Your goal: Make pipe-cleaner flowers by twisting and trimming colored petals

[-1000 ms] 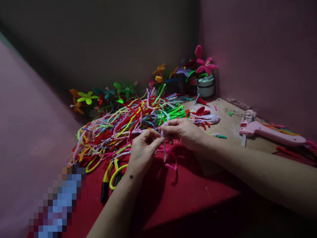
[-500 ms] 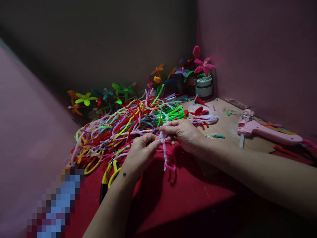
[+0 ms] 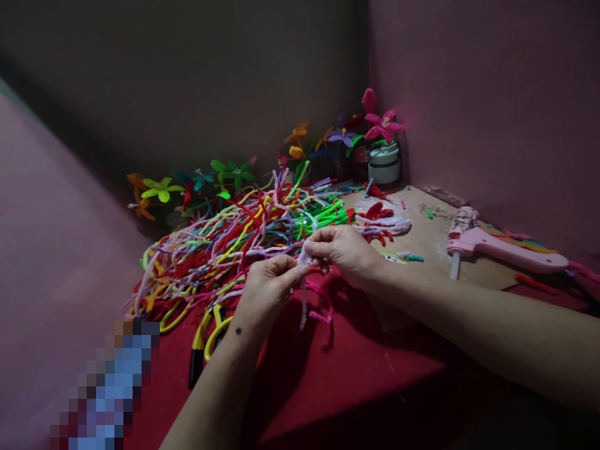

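Between my two hands is a pale lilac-white pipe cleaner point(image 3: 304, 255), bunched or folded at the top, with one thin end hanging down. My left hand point(image 3: 269, 284) pinches its lower part between thumb and fingers. The fingertips of my right hand point(image 3: 344, 250) close on its upper part from the right. Fingers hide some of the bunched part. Below and behind it, a curled pink pipe cleaner point(image 3: 323, 317) lies on the red cloth point(image 3: 356, 387). A large heap of coloured pipe cleaners point(image 3: 210, 237) spreads just beyond my hands.
Yellow-and-black pliers point(image 3: 201, 340) lie left of my left wrist. On a board point(image 3: 431, 250) at right rests a pink glue gun point(image 3: 506, 247), with red and lilac petal shapes point(image 3: 379, 219) nearby. Pipe-cleaner flowers point(image 3: 384, 127) and a lidded container point(image 3: 383, 165) stand at the back.
The pale pipe cleaner's hanging end has swung left, and its upper tip no longer sticks up above my right fingers. Both hands keep their pinch in nearly the same place.
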The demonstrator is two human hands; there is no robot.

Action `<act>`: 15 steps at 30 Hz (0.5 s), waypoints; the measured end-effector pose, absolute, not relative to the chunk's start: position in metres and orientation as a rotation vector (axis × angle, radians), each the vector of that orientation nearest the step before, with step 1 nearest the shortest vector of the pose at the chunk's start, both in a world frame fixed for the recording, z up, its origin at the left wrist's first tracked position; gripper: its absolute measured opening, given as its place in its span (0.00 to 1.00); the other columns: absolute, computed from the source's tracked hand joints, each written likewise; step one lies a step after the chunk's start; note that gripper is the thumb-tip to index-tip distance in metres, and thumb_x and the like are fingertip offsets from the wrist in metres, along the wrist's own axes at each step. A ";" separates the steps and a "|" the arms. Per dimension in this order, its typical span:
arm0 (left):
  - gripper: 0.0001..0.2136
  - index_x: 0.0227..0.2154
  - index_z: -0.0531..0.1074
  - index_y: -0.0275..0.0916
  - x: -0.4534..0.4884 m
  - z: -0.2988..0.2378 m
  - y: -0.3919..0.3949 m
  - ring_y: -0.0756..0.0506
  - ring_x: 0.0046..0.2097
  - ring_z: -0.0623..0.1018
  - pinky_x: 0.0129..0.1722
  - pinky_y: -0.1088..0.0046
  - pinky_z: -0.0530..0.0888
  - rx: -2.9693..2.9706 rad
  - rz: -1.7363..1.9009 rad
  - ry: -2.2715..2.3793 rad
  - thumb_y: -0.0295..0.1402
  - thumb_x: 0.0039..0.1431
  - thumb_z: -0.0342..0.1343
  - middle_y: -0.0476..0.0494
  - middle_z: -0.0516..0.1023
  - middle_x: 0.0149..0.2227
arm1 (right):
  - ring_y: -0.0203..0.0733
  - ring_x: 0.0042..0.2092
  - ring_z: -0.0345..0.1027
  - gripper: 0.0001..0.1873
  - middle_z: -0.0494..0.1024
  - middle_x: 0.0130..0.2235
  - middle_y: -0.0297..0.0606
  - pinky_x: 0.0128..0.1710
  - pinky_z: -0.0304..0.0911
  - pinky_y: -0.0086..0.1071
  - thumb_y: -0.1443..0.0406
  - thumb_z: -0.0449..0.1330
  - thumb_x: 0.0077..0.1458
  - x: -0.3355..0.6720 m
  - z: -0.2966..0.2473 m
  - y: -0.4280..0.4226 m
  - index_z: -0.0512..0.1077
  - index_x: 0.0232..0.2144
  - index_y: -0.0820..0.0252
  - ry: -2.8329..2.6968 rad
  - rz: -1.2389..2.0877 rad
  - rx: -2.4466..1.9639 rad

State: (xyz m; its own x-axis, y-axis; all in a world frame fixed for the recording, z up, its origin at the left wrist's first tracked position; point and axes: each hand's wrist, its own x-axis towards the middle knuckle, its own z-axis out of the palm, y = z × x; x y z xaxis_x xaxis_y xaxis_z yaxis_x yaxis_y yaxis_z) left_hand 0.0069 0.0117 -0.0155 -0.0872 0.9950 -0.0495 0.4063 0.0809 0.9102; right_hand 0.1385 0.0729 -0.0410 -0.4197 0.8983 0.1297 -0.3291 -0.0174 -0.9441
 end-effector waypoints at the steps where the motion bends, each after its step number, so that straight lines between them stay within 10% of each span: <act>1: 0.11 0.19 0.67 0.33 0.006 -0.015 0.012 0.55 0.22 0.59 0.23 0.78 0.56 1.409 0.986 1.563 0.37 0.44 0.59 0.53 0.63 0.18 | 0.27 0.16 0.56 0.06 0.66 0.15 0.29 0.15 0.51 0.23 0.69 0.60 0.42 0.138 -0.040 0.071 0.66 0.19 0.65 -1.288 1.597 -0.665; 15: 0.12 0.15 0.65 0.34 0.007 -0.012 0.008 0.56 0.19 0.57 0.21 0.77 0.54 1.447 0.958 1.527 0.37 0.43 0.59 0.54 0.60 0.15 | 0.27 0.16 0.54 0.09 0.64 0.14 0.28 0.15 0.49 0.23 0.66 0.60 0.43 0.140 -0.038 0.067 0.65 0.19 0.64 -1.337 1.586 -0.570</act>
State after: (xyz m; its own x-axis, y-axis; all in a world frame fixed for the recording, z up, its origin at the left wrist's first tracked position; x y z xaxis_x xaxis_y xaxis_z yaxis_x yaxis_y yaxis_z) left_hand 0.0072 0.0084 -0.0116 -0.0186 0.9984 -0.0529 0.3863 0.0559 0.9207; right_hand 0.1399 0.0671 -0.0377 -0.4400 0.8714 0.2168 -0.3611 0.0494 -0.9312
